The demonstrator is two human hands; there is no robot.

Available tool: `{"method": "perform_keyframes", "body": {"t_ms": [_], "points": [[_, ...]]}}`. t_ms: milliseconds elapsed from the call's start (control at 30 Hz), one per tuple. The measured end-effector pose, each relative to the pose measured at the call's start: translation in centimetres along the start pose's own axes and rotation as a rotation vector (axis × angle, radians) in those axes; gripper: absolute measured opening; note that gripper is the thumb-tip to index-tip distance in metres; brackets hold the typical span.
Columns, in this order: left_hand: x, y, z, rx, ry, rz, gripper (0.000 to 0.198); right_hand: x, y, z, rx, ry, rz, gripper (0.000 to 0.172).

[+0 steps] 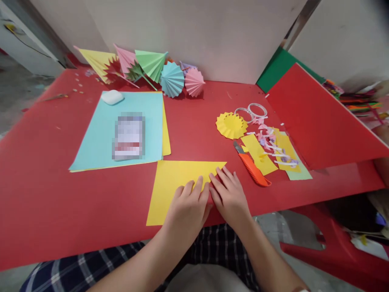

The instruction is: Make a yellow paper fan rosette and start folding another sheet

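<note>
A sheet of yellow paper (168, 184) lies at the table's near edge, folded on a slant so that its right side runs diagonally. Across this slanted edge my left hand (187, 205) rests with its fingers stretched out, pressing on the paper. My right hand (232, 196) lies beside it, fingers spread, tips touching the paper near its upper right corner. Both palms face down, and part of the fold is hidden under the fingers. An orange utility knife (253, 168) lies just right of my right hand.
Left of the paper are blue sheets (91, 138) with a blurred phone-like object (129, 138) and a white mouse-like object (112, 97). Folded paper umbrellas (152, 64) line the back. Rightward are a pleated yellow ring (231, 125), tape rolls (257, 110), paper scraps (259, 156) and a leaning red board (316, 125).
</note>
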State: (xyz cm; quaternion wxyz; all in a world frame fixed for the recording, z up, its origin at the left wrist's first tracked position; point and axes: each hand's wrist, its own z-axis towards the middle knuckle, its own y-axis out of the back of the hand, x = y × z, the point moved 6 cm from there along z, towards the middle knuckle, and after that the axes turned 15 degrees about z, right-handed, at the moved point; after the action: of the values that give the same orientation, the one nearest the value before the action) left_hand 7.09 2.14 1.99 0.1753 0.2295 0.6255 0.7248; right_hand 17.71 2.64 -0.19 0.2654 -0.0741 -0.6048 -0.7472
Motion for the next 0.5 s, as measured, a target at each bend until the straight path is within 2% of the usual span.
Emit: {"method": "perform_keyframes", "body": {"t_ms": [133, 367, 500], "points": [[-0.2, -0.6, 0.2, 0.02, -0.013, 0.018, 0.035, -0.4, 0.3, -0.1, 0.018, 0.014, 0.013, 0.035], [-0.1, -1.0, 0.2, 0.007, -0.037, 0.006, 0.039, -3.4, 1.6, 1.1, -0.049, -0.03, -0.014, 0.037], [0.1, -1.1, 0.5, -0.008, -0.04, -0.001, 0.039, -3.3, 2.0, 1.3, -0.072, -0.02, -0.016, 0.039]]}}
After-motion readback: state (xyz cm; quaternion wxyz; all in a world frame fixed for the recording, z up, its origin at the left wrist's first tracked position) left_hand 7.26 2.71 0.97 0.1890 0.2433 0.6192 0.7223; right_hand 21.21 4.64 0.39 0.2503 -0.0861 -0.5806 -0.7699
